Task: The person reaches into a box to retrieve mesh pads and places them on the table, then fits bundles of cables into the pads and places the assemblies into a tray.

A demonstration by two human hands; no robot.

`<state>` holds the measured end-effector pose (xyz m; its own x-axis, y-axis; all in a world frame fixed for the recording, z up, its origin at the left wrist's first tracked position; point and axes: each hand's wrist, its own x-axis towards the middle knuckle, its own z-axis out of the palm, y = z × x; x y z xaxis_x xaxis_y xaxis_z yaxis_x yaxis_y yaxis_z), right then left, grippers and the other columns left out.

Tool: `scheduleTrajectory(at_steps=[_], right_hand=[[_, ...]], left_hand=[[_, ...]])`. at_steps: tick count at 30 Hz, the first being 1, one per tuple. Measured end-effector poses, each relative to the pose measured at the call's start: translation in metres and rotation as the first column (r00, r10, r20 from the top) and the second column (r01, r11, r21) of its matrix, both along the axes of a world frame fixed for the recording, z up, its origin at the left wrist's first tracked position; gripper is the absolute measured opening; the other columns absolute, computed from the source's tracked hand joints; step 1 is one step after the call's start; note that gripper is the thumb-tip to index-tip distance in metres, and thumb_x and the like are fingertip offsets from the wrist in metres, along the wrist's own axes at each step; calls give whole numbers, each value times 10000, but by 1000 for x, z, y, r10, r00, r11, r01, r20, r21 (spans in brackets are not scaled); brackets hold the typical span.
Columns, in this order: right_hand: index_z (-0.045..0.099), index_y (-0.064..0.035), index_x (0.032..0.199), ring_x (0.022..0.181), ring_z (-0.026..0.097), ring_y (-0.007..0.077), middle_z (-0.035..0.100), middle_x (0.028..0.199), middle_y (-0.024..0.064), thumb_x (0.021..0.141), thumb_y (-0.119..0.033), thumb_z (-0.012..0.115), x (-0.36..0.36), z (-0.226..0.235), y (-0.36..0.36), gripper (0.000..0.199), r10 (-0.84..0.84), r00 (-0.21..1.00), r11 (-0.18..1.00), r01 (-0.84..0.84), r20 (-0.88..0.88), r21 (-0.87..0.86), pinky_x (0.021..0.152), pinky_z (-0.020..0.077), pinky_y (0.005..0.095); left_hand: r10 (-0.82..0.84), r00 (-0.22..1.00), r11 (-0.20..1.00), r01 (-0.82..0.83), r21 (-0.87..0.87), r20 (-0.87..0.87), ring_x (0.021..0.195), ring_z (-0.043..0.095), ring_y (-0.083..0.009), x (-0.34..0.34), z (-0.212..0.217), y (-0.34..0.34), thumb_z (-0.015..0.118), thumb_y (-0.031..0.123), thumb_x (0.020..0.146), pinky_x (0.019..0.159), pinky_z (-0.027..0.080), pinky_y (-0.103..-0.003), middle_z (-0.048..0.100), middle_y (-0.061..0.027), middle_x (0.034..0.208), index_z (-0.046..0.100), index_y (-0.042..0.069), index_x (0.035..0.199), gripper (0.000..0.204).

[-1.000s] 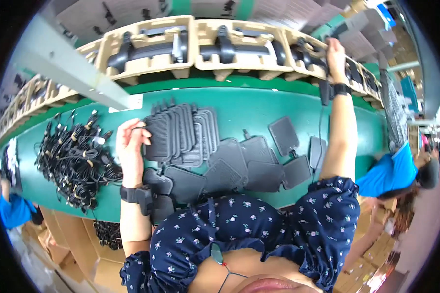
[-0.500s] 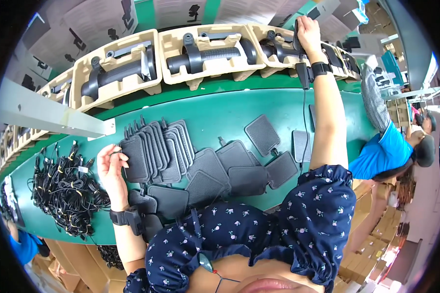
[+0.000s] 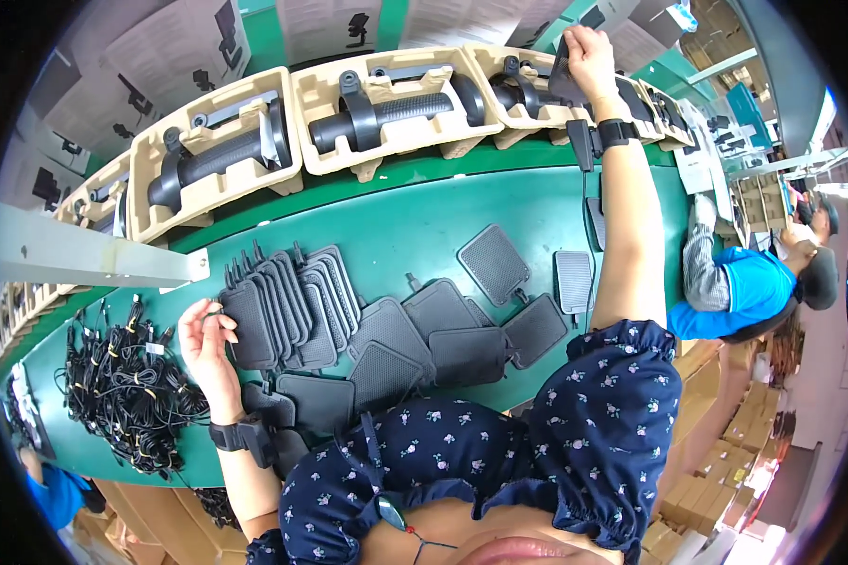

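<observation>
My right hand [image 3: 591, 64] reaches to the far right and grips a flat black plate [image 3: 563, 85] over a beige moulded tray [image 3: 488, 64]. My left hand [image 3: 207, 341] hovers at the left edge of a fanned stack of black textured plates [image 3: 251, 325] with short stems. Its fingers are loosely curled with nothing seen in them. More loose black plates, such as a tilted one [image 3: 495, 263], lie on the green table [image 3: 396, 231] between my arms. Whether the held plate touches the tray cannot be made out.
Beige trays [image 3: 303, 141] with black tubular parts line the raised back ledge. Bundled black cables [image 3: 127, 395] pile up at the left, below a grey metal bar [image 3: 85, 245]. At the right another person in blue [image 3: 758, 292] works. Cardboard boxes [image 3: 702, 508] stand at the lower right.
My view has shifted slightly, so trays and plates sit further left. The plate in my right hand has tilted over the tray. My left hand has moved a little down, off the stack.
</observation>
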<state>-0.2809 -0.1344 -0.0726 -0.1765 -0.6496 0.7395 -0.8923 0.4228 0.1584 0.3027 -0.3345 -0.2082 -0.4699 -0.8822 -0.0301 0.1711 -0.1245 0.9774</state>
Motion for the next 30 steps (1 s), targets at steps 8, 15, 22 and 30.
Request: scheduleTrajectory(at_steps=[8, 15, 22, 30], right_hand=[[602, -59, 845, 763, 512, 322, 600, 810, 89, 819, -123, 525, 20, 3, 8, 103, 71, 997, 995, -70, -5, 69, 709, 413, 391], [519, -74, 1181, 1137, 462, 299, 523, 1195, 148, 915, -251, 405, 39, -41, 0, 339, 38, 902, 978, -122, 430, 170, 968, 340, 346], [520, -41, 1141, 1049, 488, 344, 524, 1123, 201, 863, -230, 531, 58, -27, 7, 336, -166, 986, 974, 167, -22, 152, 889, 396, 391], [591, -60, 1028, 878, 564, 267, 597, 921, 104, 798, -121, 602, 363, -7, -137, 239, 700, 587, 565, -804, 407, 187, 773, 439, 347]], left_hand=[[10, 1000, 1000, -10, -3, -1, 730, 511, -105, 3, 2, 1, 470, -1, 869, 604, 396, -189, 544, -71, 982, 492, 1, 1095, 227], [26, 1000, 999, -27, -28, -10, 717, 514, -108, 12, -3, 3, 454, 10, 881, 601, 398, -206, 555, -74, 1003, 493, 6, 1103, 225], [-57, 998, 996, 57, -75, 4, 688, 506, -83, -3, -2, 1, 423, -9, 873, 599, 416, -193, 571, -56, 933, 511, 10, 1057, 205], [79, 971, 829, 61, -556, 224, 774, 572, -243, -3, -4, 10, 485, -44, 776, 730, 467, -307, 557, -110, 869, 572, 21, 911, 174]])
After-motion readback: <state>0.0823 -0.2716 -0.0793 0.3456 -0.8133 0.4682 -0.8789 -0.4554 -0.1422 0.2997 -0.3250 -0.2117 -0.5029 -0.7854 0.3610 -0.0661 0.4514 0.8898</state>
